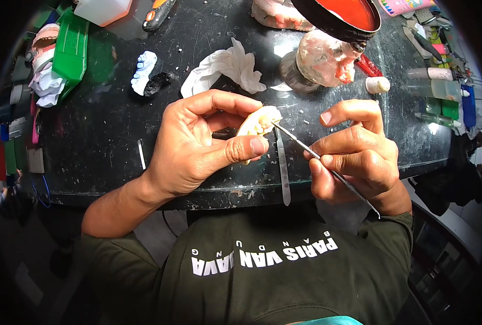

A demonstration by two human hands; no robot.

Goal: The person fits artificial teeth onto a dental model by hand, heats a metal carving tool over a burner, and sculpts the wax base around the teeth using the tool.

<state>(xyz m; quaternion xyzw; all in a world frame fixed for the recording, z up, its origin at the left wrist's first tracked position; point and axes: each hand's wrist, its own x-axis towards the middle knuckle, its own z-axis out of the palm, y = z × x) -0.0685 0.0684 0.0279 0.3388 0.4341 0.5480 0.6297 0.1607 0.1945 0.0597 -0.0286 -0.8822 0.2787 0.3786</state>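
Observation:
Between the thumb and fingers of my left hand (pixel 197 143) is a cream-coloured dental cast (pixel 260 122) with tooth shapes along it. My right hand (pixel 360 154) pinches a thin metal dental carver (pixel 336 174) in its fingertips. The carver slants up to the left, and its tip meets the right side of the cast. Its other end points down past my right palm. Just below the cast, a flat metal knife handle (pixel 283 173) lies on the black table (pixel 219 192), touched by neither hand. My left fingers hide part of the cast.
A crumpled white tissue (pixel 225 67) lies beyond my hands, with a pale blue tooth model (pixel 143 73) left of it. Wax-smeared lumps (pixel 325 57) and a round pan of red wax (pixel 349 13) stand far right. A green box (pixel 73 54) sits left; tools and bottles (pixel 433 86) crowd the right edge.

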